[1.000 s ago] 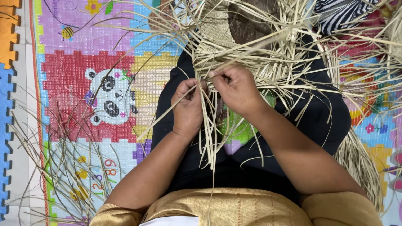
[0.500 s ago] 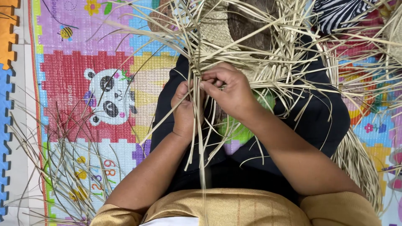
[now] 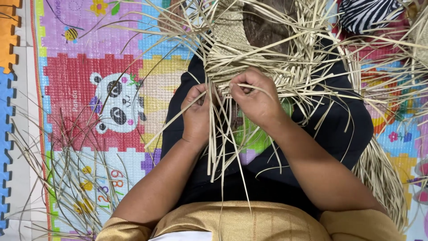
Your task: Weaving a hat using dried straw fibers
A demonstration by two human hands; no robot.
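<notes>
Nearest the camera: mustard-yellow sleeves (image 3: pixel 249 223) at the bottom edge, both forearms running up from them over a black cloth (image 3: pixel 352 129) spread across the lap.

Left hand (image 3: pixel 197 117) – fingers curled, pinching a few pale straw strips (image 3: pixel 214 147) that hang loose below it toward the sleeves. 1 long strip runs diagonally down-left from its fingertips. Thumb side faces the right hand, the 2 hands just beside each other, nearly touching.

Right hand (image 3: pixel 255 99) – clenched around strips too, thumb and forefinger nipping 1 strip that arcs over its knuckles. Fingertips meet the left hand's at the lower edge of the weave (image 3: pixel 232 53).

The weave sits just above both hands, touching them – a partly woven straw piece, tight plaited patch at upper left of the hands, a darker brown patch beside it, and loose strip ends fanning out in all directions, mostly to the right of the right hand. A bit of green shows under the strips below the right hand; cannot tell what it is.

Left of the left hand, well apart: a colourful foam play mat (image 3: pixel 80 53) with a panda picture (image 3: pixel 115 109), and thin scattered strips lying on it lower down. Far upper right past the right hand: a zebra-striped cloth (image 3: pixel 370 13). A bundle of straw (image 3: pixel 383 178) lies at the right of the right forearm.
</notes>
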